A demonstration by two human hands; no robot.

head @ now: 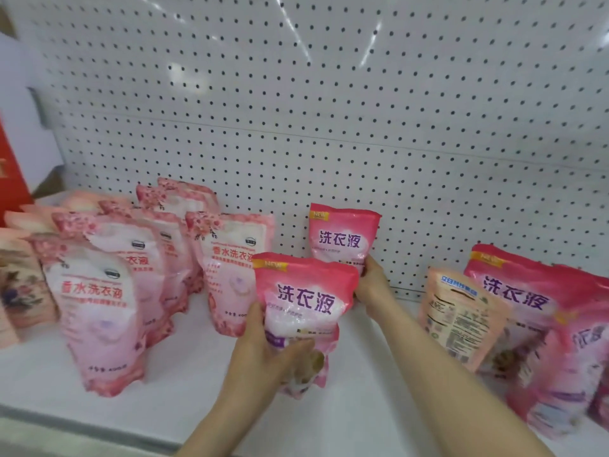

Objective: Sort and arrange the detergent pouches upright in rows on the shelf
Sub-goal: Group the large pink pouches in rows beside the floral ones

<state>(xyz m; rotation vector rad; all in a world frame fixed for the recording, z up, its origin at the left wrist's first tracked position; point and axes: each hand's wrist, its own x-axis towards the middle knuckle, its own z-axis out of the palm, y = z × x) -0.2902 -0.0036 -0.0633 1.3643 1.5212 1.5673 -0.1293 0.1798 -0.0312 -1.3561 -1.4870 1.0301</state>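
My left hand (260, 351) grips front pink pouch (304, 301), standing it upright on shelf (184, 400). Right hand (370, 285), just beyond, holds rear pouch (342, 237) steady against pegboard (362, 127), likely so 2 line up.

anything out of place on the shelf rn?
Yes: on the right, a peach pouch stands back label outward, tilted, in front of the bright pink pouches, a different product. Those lean too. Left hand grips the front pink pouch, right hand the rear pink pouch; both roughly upright.
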